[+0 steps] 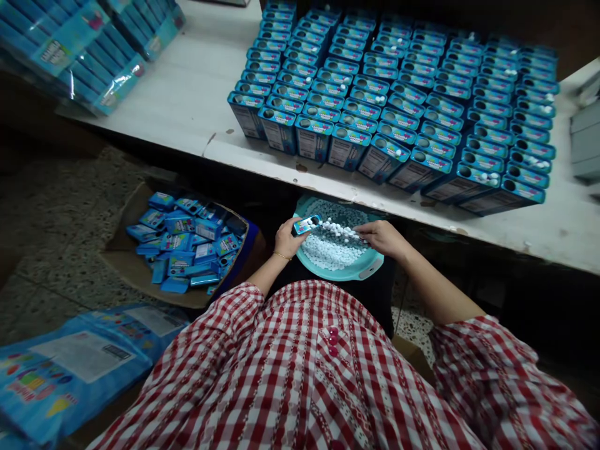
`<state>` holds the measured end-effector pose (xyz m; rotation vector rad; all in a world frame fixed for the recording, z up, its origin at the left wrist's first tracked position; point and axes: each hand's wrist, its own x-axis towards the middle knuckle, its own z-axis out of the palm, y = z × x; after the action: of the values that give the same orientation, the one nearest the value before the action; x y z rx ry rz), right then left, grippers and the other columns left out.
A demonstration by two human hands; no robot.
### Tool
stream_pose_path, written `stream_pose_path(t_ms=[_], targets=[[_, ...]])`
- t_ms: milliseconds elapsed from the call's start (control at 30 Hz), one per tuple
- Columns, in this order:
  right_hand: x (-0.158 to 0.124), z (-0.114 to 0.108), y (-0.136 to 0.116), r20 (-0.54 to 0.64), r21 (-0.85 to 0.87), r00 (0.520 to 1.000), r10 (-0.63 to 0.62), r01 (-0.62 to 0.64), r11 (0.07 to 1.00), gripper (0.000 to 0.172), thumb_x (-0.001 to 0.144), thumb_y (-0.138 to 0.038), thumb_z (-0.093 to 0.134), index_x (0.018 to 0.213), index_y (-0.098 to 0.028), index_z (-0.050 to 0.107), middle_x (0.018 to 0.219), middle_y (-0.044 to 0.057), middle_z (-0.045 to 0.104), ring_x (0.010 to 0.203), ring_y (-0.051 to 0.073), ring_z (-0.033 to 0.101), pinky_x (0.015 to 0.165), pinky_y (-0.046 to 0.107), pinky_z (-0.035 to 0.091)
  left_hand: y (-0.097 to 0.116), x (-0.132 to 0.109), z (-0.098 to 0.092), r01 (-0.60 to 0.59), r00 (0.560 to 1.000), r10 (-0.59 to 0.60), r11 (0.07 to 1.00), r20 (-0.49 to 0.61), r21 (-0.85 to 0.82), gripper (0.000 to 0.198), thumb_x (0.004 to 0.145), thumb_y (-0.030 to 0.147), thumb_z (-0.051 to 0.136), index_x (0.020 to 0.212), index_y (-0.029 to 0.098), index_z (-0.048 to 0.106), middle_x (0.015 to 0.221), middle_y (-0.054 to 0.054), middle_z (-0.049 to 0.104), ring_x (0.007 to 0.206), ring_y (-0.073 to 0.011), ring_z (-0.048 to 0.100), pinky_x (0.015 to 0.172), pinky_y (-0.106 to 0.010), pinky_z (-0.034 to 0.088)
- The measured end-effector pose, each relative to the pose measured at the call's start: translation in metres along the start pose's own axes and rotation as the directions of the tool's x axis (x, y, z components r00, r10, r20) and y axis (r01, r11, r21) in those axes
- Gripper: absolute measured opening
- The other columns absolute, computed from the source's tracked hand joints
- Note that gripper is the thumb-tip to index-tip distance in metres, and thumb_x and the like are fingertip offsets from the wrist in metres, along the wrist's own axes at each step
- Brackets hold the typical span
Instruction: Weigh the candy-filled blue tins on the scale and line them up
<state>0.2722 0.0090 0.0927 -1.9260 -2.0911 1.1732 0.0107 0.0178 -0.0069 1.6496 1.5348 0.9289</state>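
Observation:
Fingers of my left hand (284,242) are wrapped round a small blue box (305,225), tilted, its top opening turned toward the right. White balls lie at that opening. My right hand (383,238) grips a scoop (355,238) heaped with white balls, its tip close to the box; the load covers most of the scoop. Both hands are over a light turquoise basin (323,271) holding a mass of small white balls (334,255). The basin sits at my lap, beside the table's front edge.
Rows of upright blue boxes (347,134) with top openings stand on the white table (187,100). Clear-wrapped packs (75,56) lie at its left. A carton (140,284) of loose blue boxes (180,244) is at my left, above a blue printed bag (89,359).

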Motion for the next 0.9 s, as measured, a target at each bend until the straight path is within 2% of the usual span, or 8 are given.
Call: stream_pose_path(t_ms=[133, 233, 367, 500, 567, 667, 800, 900], targets=[[0.002, -0.002, 0.002, 0.019, 0.052, 1.000, 0.017, -0.018, 0.998, 0.029, 0.077, -0.020, 0.052, 0.099, -0.021, 0.072, 0.074, 0.001, 0.071, 0.072, 0.016, 0.063, 0.066, 0.023, 0.045, 0.002, 0.002, -0.003, -0.026, 1.000, 0.026, 0.999, 0.008, 0.030, 0.036, 0.063, 0.026, 0.073, 0.096, 0.020, 0.062, 0.098, -0.007, 0.066, 0.091, -0.0221, 0.061, 0.085, -0.035, 0.045], [0.000, -0.004, 0.001, 0.028, 0.037, 0.999, 0.024, -0.025, 0.999, 0.031, 0.078, -0.019, 0.052, 0.101, -0.020, 0.071, 0.078, 0.001, 0.071, 0.071, 0.016, 0.063, 0.065, 0.023, 0.045, 0.005, 0.001, -0.003, -0.046, 0.999, 0.044, 0.996, 0.028, 0.072, 0.034, 0.064, 0.025, 0.072, 0.096, 0.020, 0.063, 0.099, -0.007, 0.066, 0.092, -0.0228, 0.060, 0.086, -0.035, 0.045], [-0.004, -0.011, -0.021, 0.037, -0.202, 0.999, 0.021, -0.013, 0.979, 0.033, 0.078, -0.017, 0.048, 0.100, -0.024, 0.071, 0.092, 0.003, 0.071, 0.086, 0.019, 0.063, 0.071, 0.024, 0.045, 0.010, -0.002, 0.000, -0.083, 0.994, 0.075, 0.991, 0.077, 0.103, 0.034, 0.065, 0.024, 0.071, 0.098, 0.022, 0.063, 0.103, -0.005, 0.066, 0.095, -0.0217, 0.059, 0.087, -0.034, 0.043], [-0.006, -0.014, -0.059, 0.071, -0.528, 0.993, 0.089, -0.038, 0.848, 0.035, 0.077, -0.014, 0.044, 0.099, -0.023, 0.070, 0.096, 0.009, 0.069, 0.091, 0.025, 0.063, 0.073, 0.030, 0.045, 0.013, -0.003, 0.005, -0.146, 0.984, 0.132, 0.982, 0.121, 0.116, 0.035, 0.066, 0.023, 0.070, 0.100, 0.022, 0.062, 0.107, -0.005, 0.065, 0.102, -0.0220, 0.057, 0.092, -0.035, 0.041], [-0.007, -0.014, -0.076, 0.089, -0.615, 0.989, 0.116, -0.037, 0.787, 0.034, 0.077, -0.012, 0.043, 0.097, -0.018, 0.069, 0.095, 0.014, 0.068, 0.088, 0.027, 0.064, 0.071, 0.032, 0.046, 0.013, -0.003, 0.007, -0.172, 0.979, 0.157, 0.978, 0.132, 0.116, 0.035, 0.066, 0.021, 0.069, 0.100, 0.022, 0.062, 0.109, -0.005, 0.065, 0.104, -0.0223, 0.056, 0.094, -0.036, 0.040], [-0.012, -0.016, -0.086, 0.094, -0.642, 0.990, 0.104, -0.020, 0.766, 0.032, 0.079, -0.012, 0.040, 0.095, -0.014, 0.068, 0.095, 0.016, 0.067, 0.086, 0.027, 0.064, 0.071, 0.033, 0.046, 0.011, -0.002, 0.007, -0.174, 0.978, 0.158, 0.979, 0.134, 0.111, 0.036, 0.065, 0.019, 0.069, 0.101, 0.022, 0.062, 0.110, -0.006, 0.064, 0.105, -0.0226, 0.056, 0.095, -0.036, 0.039], [-0.020, -0.021, -0.054, 0.033, -0.586, 0.994, 0.106, -0.066, 0.807, 0.033, 0.083, -0.017, 0.040, 0.103, -0.022, 0.066, 0.103, 0.011, 0.066, 0.090, 0.023, 0.063, 0.076, 0.032, 0.045, 0.007, -0.003, 0.003, -0.120, 0.990, 0.111, 0.988, 0.089, 0.097, 0.034, 0.065, 0.021, 0.069, 0.099, 0.021, 0.062, 0.105, -0.006, 0.065, 0.099, -0.0224, 0.058, 0.091, -0.036, 0.042], [-0.011, -0.003, -0.009, -0.050, -0.485, 0.987, 0.150, -0.155, 0.861, 0.038, 0.086, -0.020, 0.038, 0.116, -0.030, 0.058, 0.115, 0.005, 0.063, 0.099, 0.022, 0.060, 0.081, 0.032, 0.045, 0.003, -0.004, -0.001, -0.060, 0.998, 0.058, 0.996, 0.037, 0.064, 0.034, 0.065, 0.025, 0.071, 0.098, 0.021, 0.062, 0.102, -0.006, 0.065, 0.096, -0.0221, 0.059, 0.088, -0.035, 0.044]])
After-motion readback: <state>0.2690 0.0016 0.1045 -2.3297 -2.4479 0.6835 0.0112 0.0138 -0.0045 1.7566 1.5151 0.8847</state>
